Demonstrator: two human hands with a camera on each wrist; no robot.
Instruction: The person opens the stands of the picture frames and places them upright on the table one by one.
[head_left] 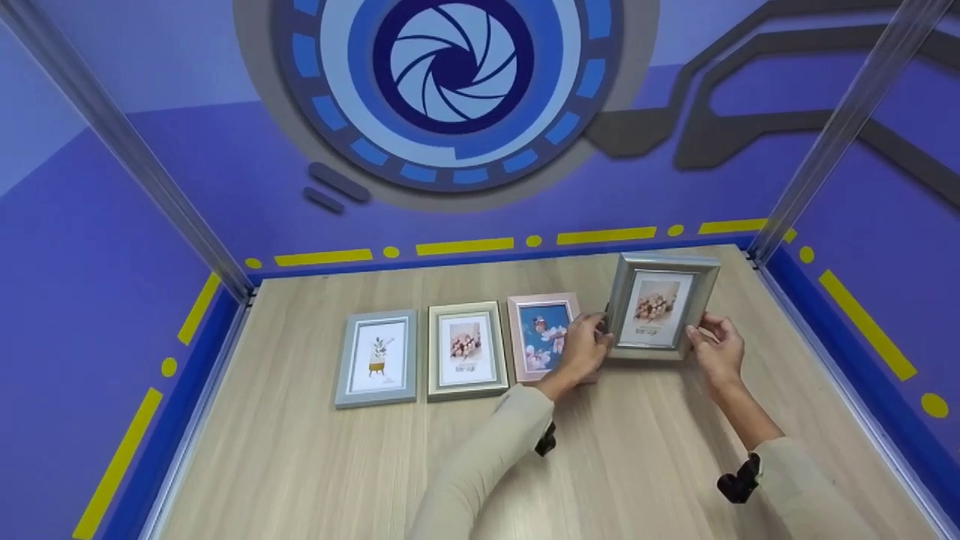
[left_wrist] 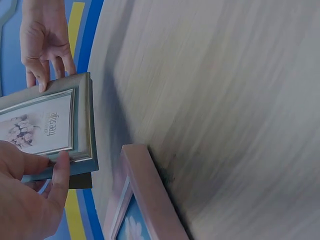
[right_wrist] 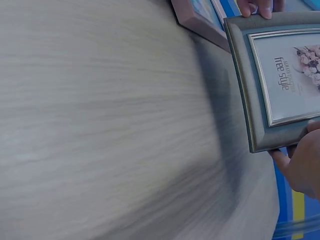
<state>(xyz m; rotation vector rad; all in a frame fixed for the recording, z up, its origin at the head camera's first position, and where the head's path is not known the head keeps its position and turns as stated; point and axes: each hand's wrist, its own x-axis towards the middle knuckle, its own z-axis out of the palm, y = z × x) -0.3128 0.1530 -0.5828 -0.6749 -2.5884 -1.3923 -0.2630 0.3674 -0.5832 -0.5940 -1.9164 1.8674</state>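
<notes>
A silver-grey picture frame (head_left: pixel 654 306) with a flower print is held upright between both hands, raised off the table in the wrist views. My left hand (head_left: pixel 585 346) grips its left edge, and in the left wrist view fingers (left_wrist: pixel 60 175) curl round that side. On the opposite edge my right hand (head_left: pixel 718 352) pinches the frame, thumb to the front. Just left of it lies a pink picture frame (head_left: pixel 541 336) with a blue flower picture, partly hidden behind my left hand. Beyond that lie a champagne-coloured frame (head_left: pixel 466 349) and a light blue frame (head_left: pixel 376 358), both face up.
The wooden table (head_left: pixel 315 472) is bounded by a blue back wall (head_left: pixel 525 217) and side walls with metal corner posts (head_left: pixel 840 135). The lying frames form a row across the table's middle.
</notes>
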